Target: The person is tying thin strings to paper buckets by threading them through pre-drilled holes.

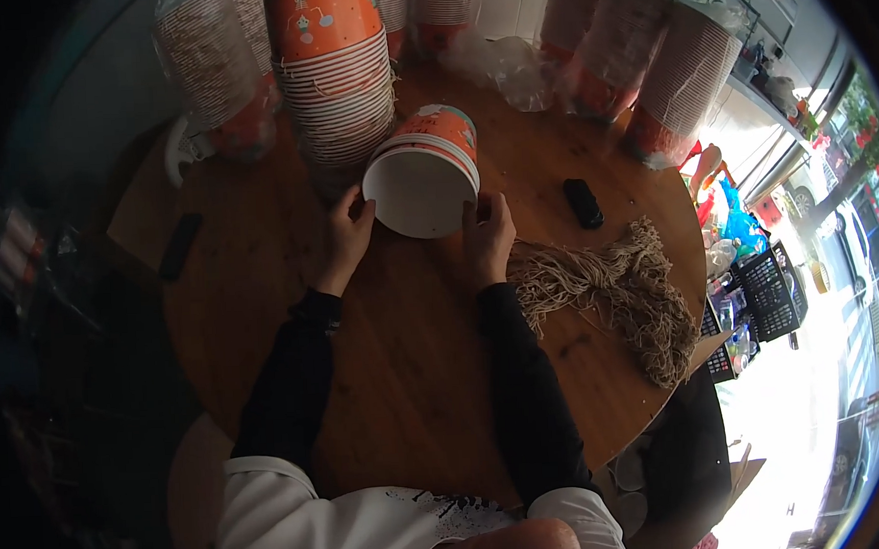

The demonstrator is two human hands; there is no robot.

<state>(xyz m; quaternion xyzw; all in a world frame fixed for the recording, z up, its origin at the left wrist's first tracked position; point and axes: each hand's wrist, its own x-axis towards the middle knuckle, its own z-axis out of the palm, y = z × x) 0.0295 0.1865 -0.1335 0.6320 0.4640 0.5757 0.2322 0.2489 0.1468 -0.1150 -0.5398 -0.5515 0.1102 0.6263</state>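
Note:
I hold an orange paper bucket [427, 167] on its side over the round wooden table [405, 374], its white base facing me. My left hand [346, 231] grips the bucket's left rim. My right hand [488, 235] grips its right rim. A tall stack of the same orange buckets [334, 68] stands just behind it. A bundle of tan cord [607, 287] lies on the table right of my right hand.
More stacked cups wrapped in clear plastic [646, 59] line the table's far edge, with another wrapped stack [220, 68] at far left. A small black device [583, 202] lies near the cord, another dark one [179, 246] at the left edge. Black crates [766, 295] sit beyond the table at right.

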